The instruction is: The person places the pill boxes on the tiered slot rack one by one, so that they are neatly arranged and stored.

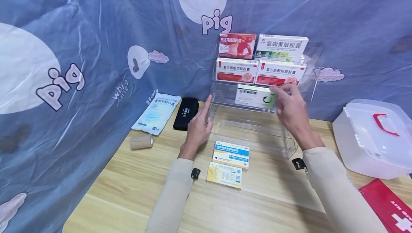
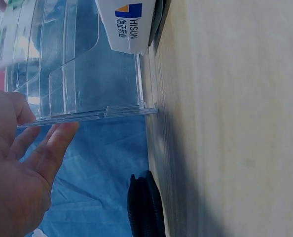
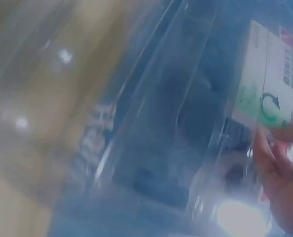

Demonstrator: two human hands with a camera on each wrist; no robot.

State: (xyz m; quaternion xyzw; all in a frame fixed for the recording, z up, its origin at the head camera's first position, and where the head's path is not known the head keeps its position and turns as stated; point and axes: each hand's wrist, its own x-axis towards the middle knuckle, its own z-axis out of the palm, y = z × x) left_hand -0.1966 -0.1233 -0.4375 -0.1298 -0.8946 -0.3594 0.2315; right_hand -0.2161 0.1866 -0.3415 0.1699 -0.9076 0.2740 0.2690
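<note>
- The green-and-white box [image 1: 252, 96] sits on the lowest filled shelf of the clear stand [image 1: 222, 95], its long axis running left to right along the shelf and its printed face turned out toward the person
- Its green arrow end points to the person's right, toward the right hand [image 1: 291, 109], and two red-and-white boxes [image 1: 236, 70] lie the same way on the shelf just above
- Fingers cover the far right end of the box, and its lower part shows only through the see-through lip of the shelf
- From the right wrist, blur and a bright glare make the stand's edges hard to follow, and I can't read the small print on the box
- The red pouch [image 1: 386, 204] on the table [image 1: 122, 190] is cut off at the right side of the head view
- The right hand pinches the box's right end between thumb and fingertips, reaching up and inward with the forearm slanting in from the lower right
- The left hand [image 1: 199, 127] grips the stand's left side wall, thumb on one face and fingers on the other, index finger stretched upward
- In front of the stand, the blue-and-white box [image 1: 231, 154] lies just beyond the yellow box [image 1: 224, 175]
</note>
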